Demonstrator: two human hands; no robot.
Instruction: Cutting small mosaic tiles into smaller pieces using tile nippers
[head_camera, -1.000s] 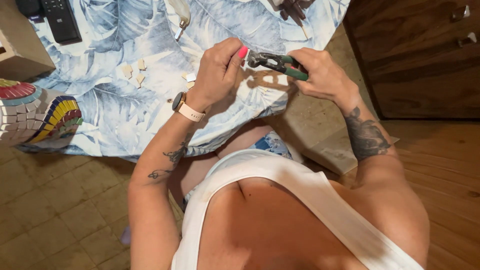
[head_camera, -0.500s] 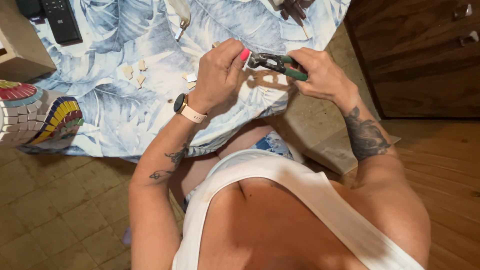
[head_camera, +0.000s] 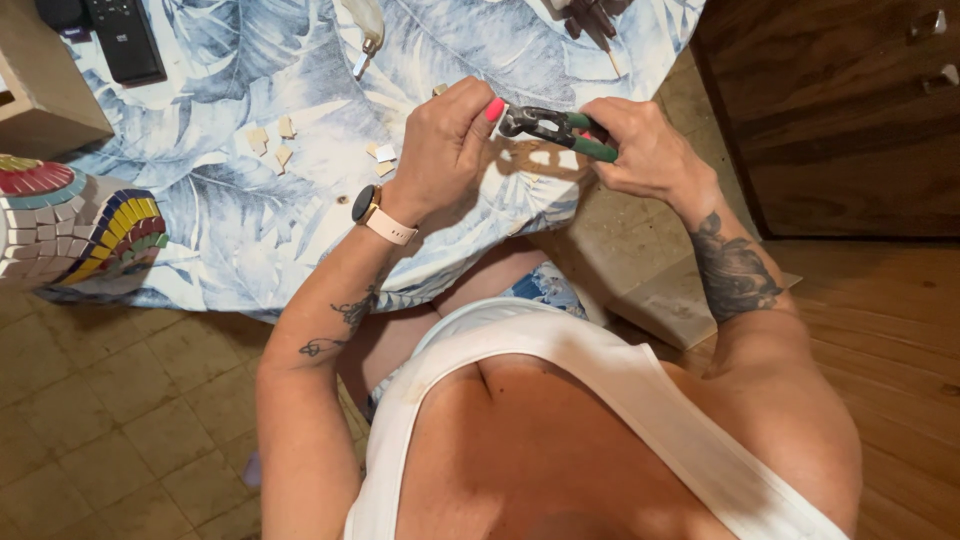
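My right hand (head_camera: 645, 150) grips the green handles of a pair of tile nippers (head_camera: 555, 127) over the leaf-patterned cloth (head_camera: 230, 200). The nippers' dark jaws point left toward my left hand (head_camera: 445, 140). That hand pinches a small pale tile piece (head_camera: 500, 108) at the jaws, thumb and fingers closed on it; most of the piece is hidden by the fingers. A watch with a pale strap (head_camera: 375, 212) sits on my left wrist.
Small pale tile pieces (head_camera: 272, 140) lie scattered on the cloth, left of my hands. A mosaic object with coloured tile bands (head_camera: 75, 225) sits at the left edge. A black remote (head_camera: 125, 40) lies top left. A dark wooden cabinet (head_camera: 840, 110) stands at right.
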